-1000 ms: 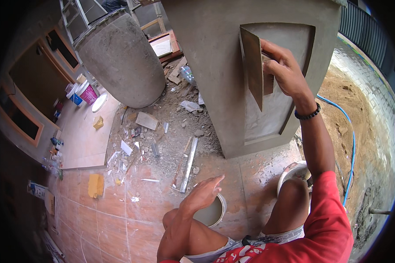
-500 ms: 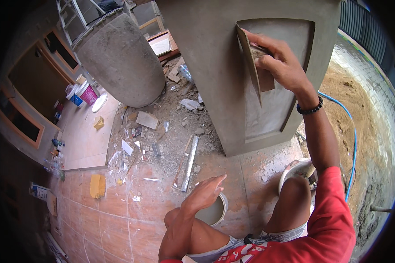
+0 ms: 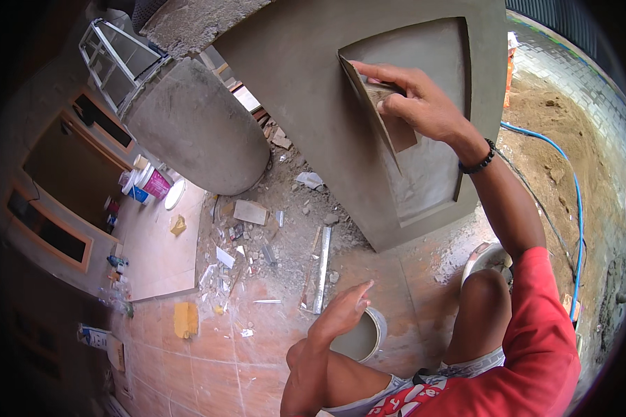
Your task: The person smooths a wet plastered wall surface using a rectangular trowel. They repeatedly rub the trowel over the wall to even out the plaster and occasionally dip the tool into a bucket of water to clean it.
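Note:
My right hand, with a dark beaded bracelet at the wrist, grips the handle of a plastering float. The float's thin plate is tilted nearly edge-on, by the left edge of a recessed panel in a grey plastered pillar. From this angle I cannot tell whether the plate touches the plaster. Over my left knee, my left hand is held with fingers stretched out and nothing in it. Just beyond and below it stands a round bucket with grey contents.
Another bucket stands beside my right knee. Rubble and a metal strip lie left of the pillar. A plastered cylinder, a ladder and paint pails are farther left. A blue hose runs over sand at right.
My view has tilted and shifted, so the pillar leans more and the rubble sits farther right. My right hand keeps the float by the recess's left edge. The left hand stays near my knee.

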